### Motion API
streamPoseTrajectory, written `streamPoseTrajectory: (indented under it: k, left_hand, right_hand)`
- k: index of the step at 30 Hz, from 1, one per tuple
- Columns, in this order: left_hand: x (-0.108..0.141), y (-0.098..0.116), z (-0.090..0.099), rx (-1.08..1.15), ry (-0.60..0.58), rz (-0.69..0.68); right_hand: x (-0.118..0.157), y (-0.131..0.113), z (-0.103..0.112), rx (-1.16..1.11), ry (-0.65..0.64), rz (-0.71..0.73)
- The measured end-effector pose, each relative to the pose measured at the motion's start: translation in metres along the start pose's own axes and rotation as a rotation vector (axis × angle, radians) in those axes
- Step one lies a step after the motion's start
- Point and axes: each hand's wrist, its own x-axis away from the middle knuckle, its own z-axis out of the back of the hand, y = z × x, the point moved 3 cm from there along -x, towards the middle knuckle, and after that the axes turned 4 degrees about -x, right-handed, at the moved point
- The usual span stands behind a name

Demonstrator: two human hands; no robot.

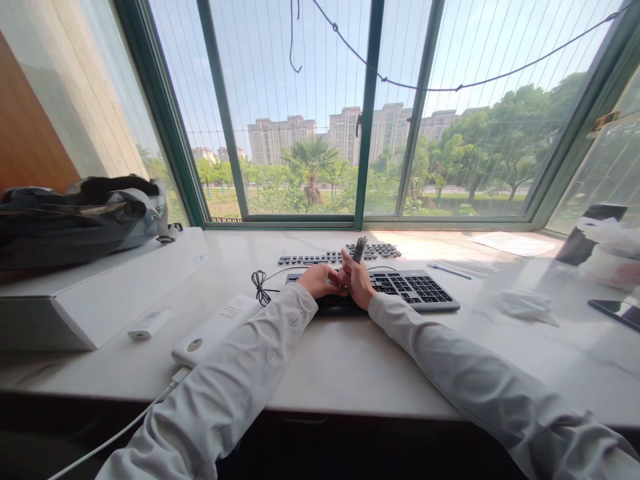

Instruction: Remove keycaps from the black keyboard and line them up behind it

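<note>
A dark grey keyboard (440, 303) lies across the middle of the worktop, and its right part shows black key positions that look bare of caps. Behind it, loose keycaps (383, 251) stand in rows on the worktop. My right hand (357, 280) is closed round a short dark tool (359, 249) that points up, with what look like two prongs at its top; its exact kind is unclear. Close against it, my left hand (320, 280) is over the keyboard's left part, fingers bent together. Whatever they pinch, if anything, is hidden.
Left are a coiled black cable (261, 287), a white power bank (220, 330), a small white device (149, 324) and a white box (120, 293) bearing a black bag (85, 213). Right are a blue pen-like stick (450, 271), crumpled plastic (527, 305) and a phone (617, 312).
</note>
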Motion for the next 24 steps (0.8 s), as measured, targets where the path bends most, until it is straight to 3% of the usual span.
streamPoseTrajectory:
  k: [11,24]
  left_hand:
    - [0.003,0.004,0.004,0.007,0.000,0.004]
    - [0.006,0.010,-0.001,-0.224,0.152,0.019]
  right_hand:
    - [-0.003,-0.012,0.010,-0.259,0.095,-0.087]
    - [0.002,-0.016,0.006,-0.226,0.142,-0.145]
